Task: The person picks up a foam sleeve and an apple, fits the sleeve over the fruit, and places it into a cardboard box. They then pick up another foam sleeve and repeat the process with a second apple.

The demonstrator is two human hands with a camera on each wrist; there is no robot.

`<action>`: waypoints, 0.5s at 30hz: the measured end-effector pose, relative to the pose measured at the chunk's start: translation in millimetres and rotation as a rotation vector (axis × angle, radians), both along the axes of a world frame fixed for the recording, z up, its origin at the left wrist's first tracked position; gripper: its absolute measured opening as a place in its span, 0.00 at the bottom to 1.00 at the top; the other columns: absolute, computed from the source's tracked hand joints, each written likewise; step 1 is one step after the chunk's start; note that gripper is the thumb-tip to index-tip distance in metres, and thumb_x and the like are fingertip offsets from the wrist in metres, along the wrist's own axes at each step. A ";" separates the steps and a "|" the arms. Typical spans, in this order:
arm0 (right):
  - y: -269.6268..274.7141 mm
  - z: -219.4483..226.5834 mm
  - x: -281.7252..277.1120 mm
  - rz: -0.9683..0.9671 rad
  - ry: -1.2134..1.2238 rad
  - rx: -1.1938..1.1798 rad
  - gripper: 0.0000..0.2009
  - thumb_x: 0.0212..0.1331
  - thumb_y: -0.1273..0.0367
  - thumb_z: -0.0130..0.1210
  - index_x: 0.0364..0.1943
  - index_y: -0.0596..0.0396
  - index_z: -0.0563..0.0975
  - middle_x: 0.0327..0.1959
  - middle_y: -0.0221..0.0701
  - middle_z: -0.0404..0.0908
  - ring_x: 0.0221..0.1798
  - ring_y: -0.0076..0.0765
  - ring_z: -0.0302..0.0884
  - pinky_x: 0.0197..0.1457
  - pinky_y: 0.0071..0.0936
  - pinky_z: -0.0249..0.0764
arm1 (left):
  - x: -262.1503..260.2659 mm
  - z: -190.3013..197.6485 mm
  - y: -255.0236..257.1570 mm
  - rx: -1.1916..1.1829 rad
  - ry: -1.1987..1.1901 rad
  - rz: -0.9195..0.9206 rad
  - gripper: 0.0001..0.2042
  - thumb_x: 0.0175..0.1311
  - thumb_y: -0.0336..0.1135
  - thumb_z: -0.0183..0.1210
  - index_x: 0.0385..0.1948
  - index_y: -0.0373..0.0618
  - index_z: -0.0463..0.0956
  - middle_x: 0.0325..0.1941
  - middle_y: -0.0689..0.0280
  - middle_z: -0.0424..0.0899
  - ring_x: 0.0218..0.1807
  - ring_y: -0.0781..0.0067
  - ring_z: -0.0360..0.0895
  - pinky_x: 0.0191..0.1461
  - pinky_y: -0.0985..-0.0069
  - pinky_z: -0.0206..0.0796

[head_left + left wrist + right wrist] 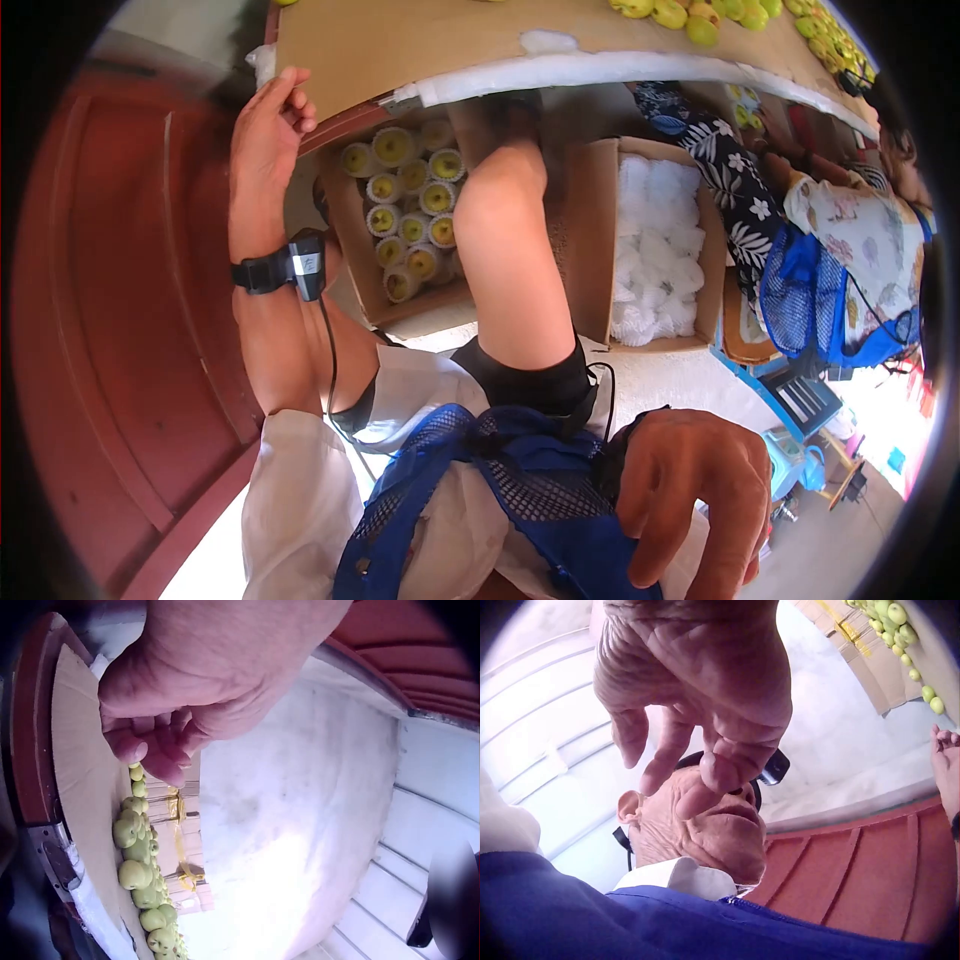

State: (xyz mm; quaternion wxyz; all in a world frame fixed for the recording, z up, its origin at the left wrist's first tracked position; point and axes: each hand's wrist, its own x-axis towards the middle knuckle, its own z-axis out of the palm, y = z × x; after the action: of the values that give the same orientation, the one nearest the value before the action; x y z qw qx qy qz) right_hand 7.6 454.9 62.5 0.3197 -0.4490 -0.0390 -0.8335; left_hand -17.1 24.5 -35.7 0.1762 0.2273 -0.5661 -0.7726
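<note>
In the head view, green fruit lies on the far part of the table. Below stand a carton of netted fruit and a carton of white foam nets, with the person's knee between them. The left hand is raised at the table's left corner, fingers loosely bent; the right hand hangs before the blue vest.

In the left wrist view, the fingers curl inward, close together, near the row of fruit.

In the right wrist view, the fingers droop, partly apart and bent.
</note>
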 end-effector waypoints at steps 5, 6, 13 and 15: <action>-9.2 -2.3 -4.3 0.034 -0.024 0.037 0.14 0.61 0.68 0.64 0.39 0.72 0.82 0.55 0.45 0.80 0.32 0.63 0.84 0.20 0.36 0.71 | 4.8 4.5 2.8 0.003 -0.009 0.012 0.13 0.75 0.37 0.58 0.47 0.35 0.78 0.29 0.70 0.73 0.32 0.78 0.70 0.35 0.78 0.62; -11.8 -3.2 -5.1 0.039 -0.030 0.040 0.14 0.61 0.68 0.64 0.39 0.71 0.82 0.55 0.45 0.80 0.32 0.64 0.84 0.20 0.36 0.71 | 5.5 3.7 0.6 0.004 0.008 0.009 0.13 0.74 0.37 0.58 0.46 0.34 0.78 0.29 0.70 0.73 0.32 0.77 0.71 0.35 0.77 0.62; -35.0 -7.1 -12.1 0.097 -0.060 0.015 0.12 0.61 0.69 0.64 0.40 0.69 0.81 0.55 0.46 0.79 0.33 0.65 0.85 0.20 0.36 0.71 | 8.7 7.1 -4.1 0.009 0.029 0.009 0.13 0.75 0.37 0.57 0.47 0.33 0.78 0.29 0.69 0.74 0.31 0.76 0.71 0.35 0.77 0.62; -40.6 -7.8 -13.2 0.127 -0.072 0.016 0.12 0.61 0.69 0.64 0.40 0.68 0.81 0.56 0.46 0.79 0.34 0.65 0.85 0.20 0.36 0.71 | 9.5 9.5 -4.5 0.011 0.045 0.015 0.13 0.75 0.37 0.57 0.47 0.33 0.78 0.29 0.69 0.74 0.32 0.76 0.71 0.35 0.77 0.62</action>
State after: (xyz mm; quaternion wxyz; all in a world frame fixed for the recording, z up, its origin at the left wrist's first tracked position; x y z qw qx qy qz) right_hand -5.6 414.3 54.7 0.3740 -0.4130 -0.0725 -0.8272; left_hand -7.6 20.0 -26.2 0.1934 0.2150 -0.5561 -0.7792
